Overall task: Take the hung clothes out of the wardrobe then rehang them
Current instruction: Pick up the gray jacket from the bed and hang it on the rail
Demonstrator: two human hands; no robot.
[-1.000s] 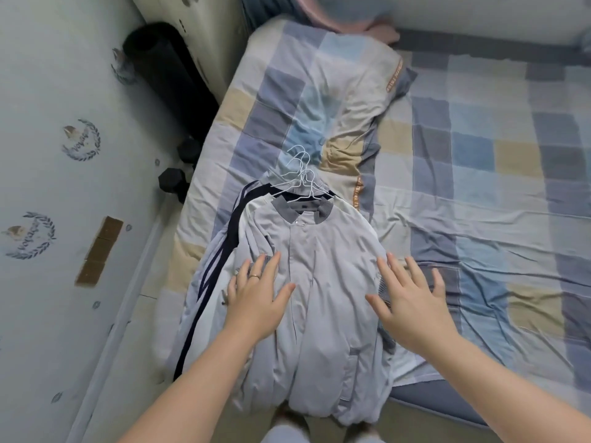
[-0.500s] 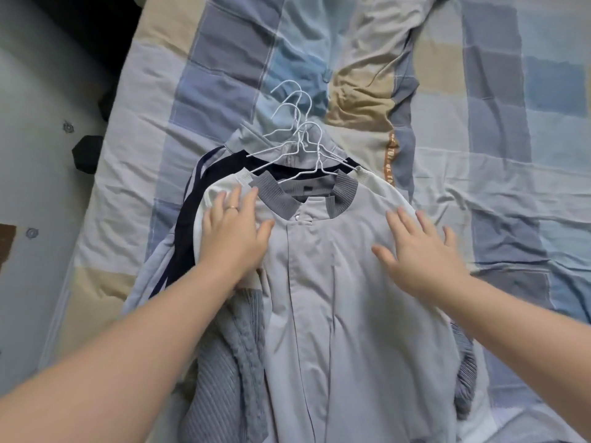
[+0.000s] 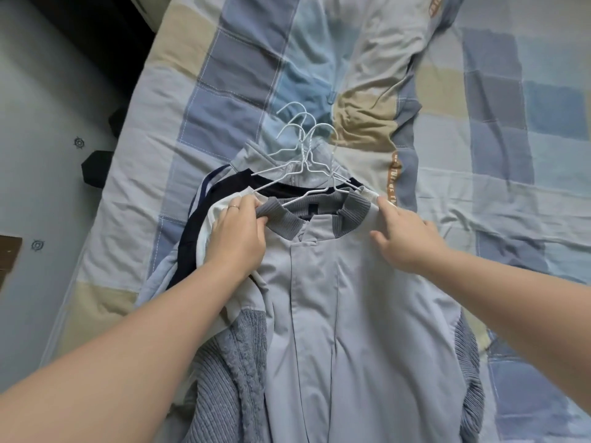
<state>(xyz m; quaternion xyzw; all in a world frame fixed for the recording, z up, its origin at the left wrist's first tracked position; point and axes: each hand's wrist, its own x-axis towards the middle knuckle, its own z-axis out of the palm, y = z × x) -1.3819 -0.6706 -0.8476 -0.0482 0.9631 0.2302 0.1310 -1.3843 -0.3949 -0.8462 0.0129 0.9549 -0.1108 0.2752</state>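
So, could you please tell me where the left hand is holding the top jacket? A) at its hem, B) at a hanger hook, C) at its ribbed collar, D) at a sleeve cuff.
C: the left hand pinches the grey ribbed collar of the jacket.

The bed (image 3: pixel 527 193) fills the middle and right of the frame under a creased patchwork quilt (image 3: pixel 230 71) of blue, grey and beige squares. A rumpled fold (image 3: pixel 377 100) of the same cloth runs down from the upper middle. A stack of clothes (image 3: pixel 358 314) lies flat on the quilt at lower centre, its white wire hangers (image 3: pixel 302 139) hooking toward the top of the frame.
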